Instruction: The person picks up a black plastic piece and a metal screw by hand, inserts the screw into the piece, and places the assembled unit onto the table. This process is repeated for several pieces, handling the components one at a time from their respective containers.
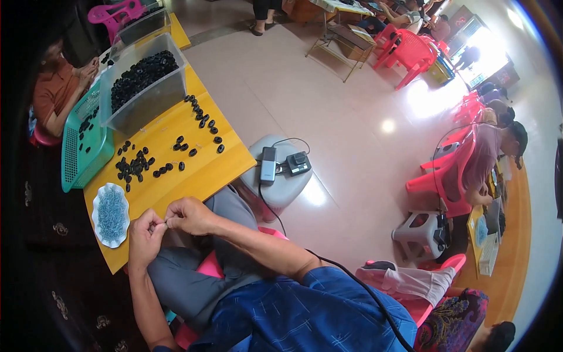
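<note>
At the far left a person in an orange shirt point(51, 94) sat behind the yellow worktop point(193, 176), just beyond a teal perforated basket point(79, 155) that held a few black pieces. Right of the basket, on the worktop, stood a clear plastic bin point(146, 102) full of small black parts, and loose black parts point(136, 165) lay scattered across the wood in front of it. Near the worktop's front edge sat a white scalloped plate point(99, 202) heaped with pale blue bits.

Just right of the plate, at the worktop's edge, the left hand point(143, 237) and the right hand point(189, 216) met fingertip to fingertip; each grip was narrow, pinched on something too small to make out.

Right of the worktop a grey stool point(281, 185) on the glossy pale tiled floor point(352, 105) carried a power bank and a small black device. Farther right stood red plastic chairs point(410, 56), another grey stool point(419, 234), and seated people at a second worktop point(516, 246), under bright glare.
</note>
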{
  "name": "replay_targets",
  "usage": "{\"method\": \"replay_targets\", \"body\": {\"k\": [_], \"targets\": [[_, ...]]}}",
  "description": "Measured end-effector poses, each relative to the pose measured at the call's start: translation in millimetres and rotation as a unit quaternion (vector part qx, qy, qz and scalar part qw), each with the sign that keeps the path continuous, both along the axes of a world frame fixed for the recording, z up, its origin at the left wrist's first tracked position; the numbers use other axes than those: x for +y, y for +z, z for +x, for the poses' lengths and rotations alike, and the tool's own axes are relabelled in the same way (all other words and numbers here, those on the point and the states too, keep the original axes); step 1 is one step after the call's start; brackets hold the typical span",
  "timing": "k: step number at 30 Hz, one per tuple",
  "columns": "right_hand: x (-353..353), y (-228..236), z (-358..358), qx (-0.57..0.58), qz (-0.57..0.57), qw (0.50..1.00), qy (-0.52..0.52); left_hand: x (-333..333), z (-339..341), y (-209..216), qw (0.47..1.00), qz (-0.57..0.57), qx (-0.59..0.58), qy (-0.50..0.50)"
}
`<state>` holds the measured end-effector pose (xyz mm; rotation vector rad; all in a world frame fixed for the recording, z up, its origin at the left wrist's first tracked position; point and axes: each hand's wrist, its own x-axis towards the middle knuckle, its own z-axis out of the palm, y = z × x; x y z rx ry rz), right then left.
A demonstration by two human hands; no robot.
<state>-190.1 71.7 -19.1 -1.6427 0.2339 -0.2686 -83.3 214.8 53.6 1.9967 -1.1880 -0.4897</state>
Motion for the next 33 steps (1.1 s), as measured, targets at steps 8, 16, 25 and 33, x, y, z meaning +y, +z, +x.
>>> {"method": "replay_targets", "body": {"k": [8,16,25,33], "targets": [[1.4,-3.5,3.2,0.019,0.048,0.999,0.012,5.1,11.9,-16.6,0.989,-0.005,0.148,0.021],[-8.4,-6.5,6.2,-0.029,0.286,0.948,0.137,4.4,12.9,8.8,0.97,0.023,0.244,0.008],[0.1,-9.7,5.4,-0.019,0.165,0.982,0.09,4.1,5.4,2.3,0.998,0.016,0.06,0.002],[14.8,-28.6,26.0,-0.009,0.295,0.951,0.089,6.7,17.2,24.1,0.998,0.032,-0.044,-0.016]]}}
